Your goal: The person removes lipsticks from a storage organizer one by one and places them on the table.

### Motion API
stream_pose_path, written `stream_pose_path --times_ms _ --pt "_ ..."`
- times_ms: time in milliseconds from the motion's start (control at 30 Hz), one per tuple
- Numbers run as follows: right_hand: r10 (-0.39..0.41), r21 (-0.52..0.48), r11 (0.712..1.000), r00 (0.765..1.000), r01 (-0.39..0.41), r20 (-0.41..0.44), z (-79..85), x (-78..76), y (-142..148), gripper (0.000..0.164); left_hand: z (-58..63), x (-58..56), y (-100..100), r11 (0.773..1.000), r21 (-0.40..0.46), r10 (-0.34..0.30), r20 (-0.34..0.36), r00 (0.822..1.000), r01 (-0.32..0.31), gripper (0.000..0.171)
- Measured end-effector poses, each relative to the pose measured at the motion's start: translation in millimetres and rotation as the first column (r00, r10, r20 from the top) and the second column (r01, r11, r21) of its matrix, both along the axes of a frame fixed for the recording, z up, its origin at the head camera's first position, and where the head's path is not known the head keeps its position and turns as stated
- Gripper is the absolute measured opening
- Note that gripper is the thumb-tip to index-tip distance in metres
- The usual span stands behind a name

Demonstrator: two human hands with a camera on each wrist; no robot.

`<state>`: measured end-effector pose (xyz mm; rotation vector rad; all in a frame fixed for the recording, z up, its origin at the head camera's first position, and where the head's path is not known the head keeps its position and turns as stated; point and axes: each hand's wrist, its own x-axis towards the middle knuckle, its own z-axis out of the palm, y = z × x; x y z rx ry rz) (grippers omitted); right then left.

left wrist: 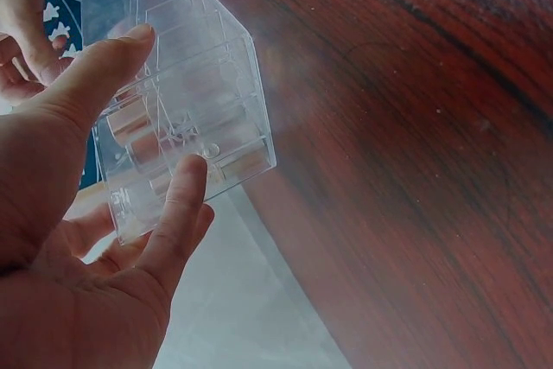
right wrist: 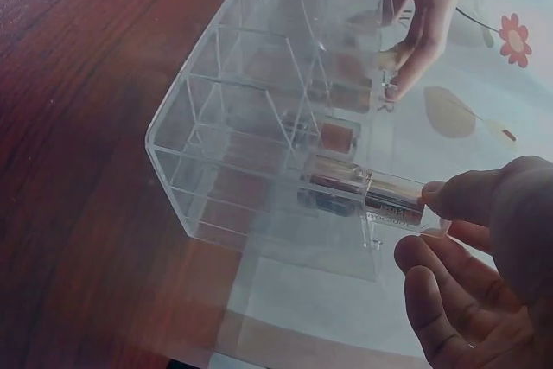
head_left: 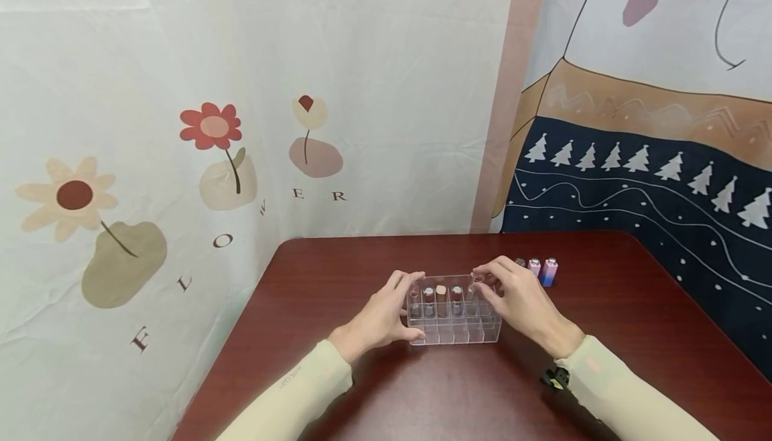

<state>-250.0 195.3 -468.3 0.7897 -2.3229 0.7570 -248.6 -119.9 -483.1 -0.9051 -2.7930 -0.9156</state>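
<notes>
The left hand (head_left: pixel 375 316) holds the clear box (head_left: pixel 454 334) by its left end; the right hand (head_left: pixel 520 295) pinches a lipstick (right wrist: pixel 393 202) partway inside the box's back row, toward the right. Tilting could snag it against the plastic; a hard push might shift the box.

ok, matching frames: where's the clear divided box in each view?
Head: clear box below centre, slightly right, between left hand and right hand.
Left wrist: clear box, upper left.
Right wrist: clear box, upper middle, left of the right hand.
Shared landmark: dark red tabletop.
</notes>
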Motion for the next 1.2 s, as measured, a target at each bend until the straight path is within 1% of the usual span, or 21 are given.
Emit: stream_pose_path --times_ms 233,533,767,1000,1200 --pt "-0.009 -0.013 1.000 0.999 0.008 -0.051 6.7 1.5 2 0.041 0.1 0.9 0 1.000 0.001 0.003 0.011 1.000 -0.003 0.114" --pt "-0.032 -0.026 0.999 0.994 0.030 -0.105 16.5 -0.4 8 0.042 2.8 1.8 1 1.000 -0.012 0.004 -0.015 1.000 -0.004 0.114" --pt "-0.071 -0.025 0.997 0.991 0.068 -0.111 22.7 0.0 14 0.040 2.0 1.1 1 1.000 -0.015 0.005 -0.016 1.000 -0.005 0.114" --pt "-0.067 -0.063 0.996 0.991 0.060 -0.114 30.0 1.7 22 0.040 1.3 1.0 1 1.000 -0.019 0.011 -0.001 1.000 -0.011 0.115" --pt "-0.092 -0.067 0.994 0.985 0.083 -0.145 35.0 1.4 31 0.040 0.8 0.9 1 1.000 -0.029 0.012 -0.012 1.000 -0.012 0.115"
